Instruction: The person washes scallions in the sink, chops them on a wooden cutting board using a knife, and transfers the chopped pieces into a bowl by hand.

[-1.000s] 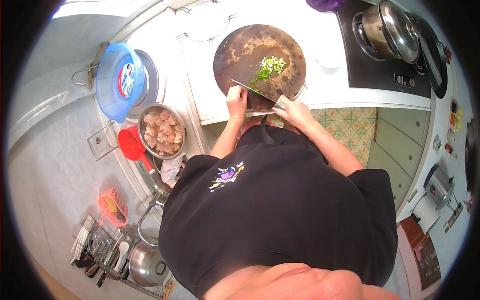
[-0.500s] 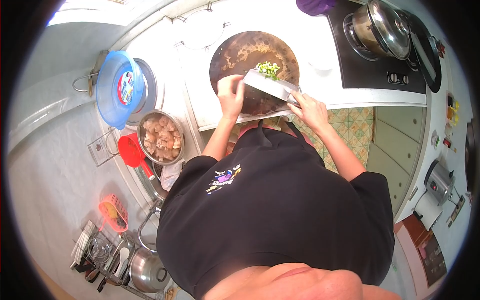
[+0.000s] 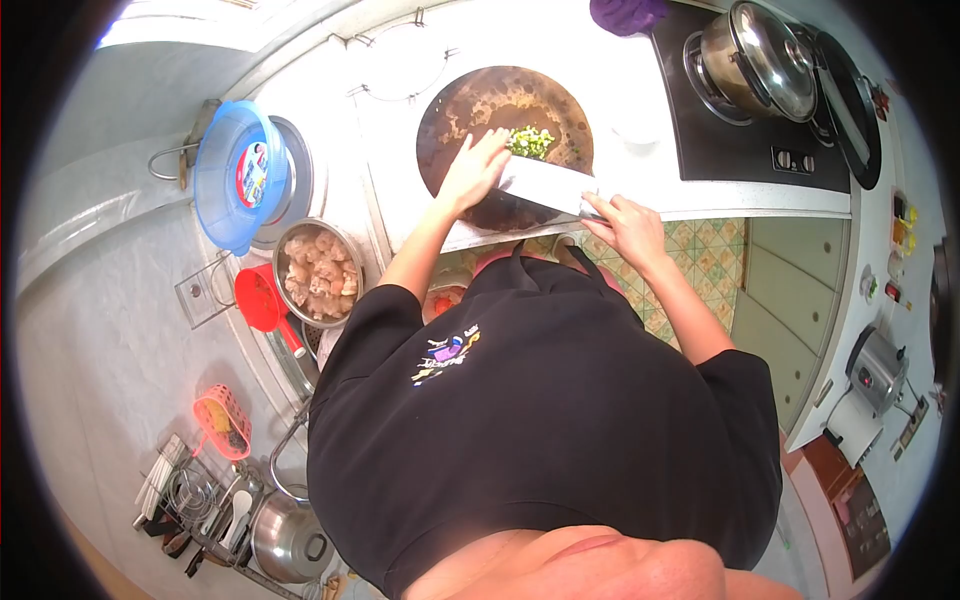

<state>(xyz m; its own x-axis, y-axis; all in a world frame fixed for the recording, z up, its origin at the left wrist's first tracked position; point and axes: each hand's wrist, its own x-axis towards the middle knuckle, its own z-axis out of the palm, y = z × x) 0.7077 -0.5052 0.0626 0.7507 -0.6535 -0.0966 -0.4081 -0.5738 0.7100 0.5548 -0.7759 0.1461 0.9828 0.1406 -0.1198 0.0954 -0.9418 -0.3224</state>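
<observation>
Chopped scallions lie in a small heap on a round, dark-stained cutting board. My right hand grips the handle of a cleaver, whose broad blade lies over the near part of the board, just below the heap. My left hand is at the blade's far end with its fingers stretched out. Its fingertips reach the left edge of the scallions; whether they touch them I cannot tell.
To the left are a blue plastic basin, a metal bowl of raw meat pieces and a red ladle. A lidded steel pot stands on the black cooktop at the right. A purple item lies at the back.
My left hand has moved up and its fingers have straightened toward the scallions. The cleaver has shifted slightly down and right in my right hand, and its blade has come away from the heap.
</observation>
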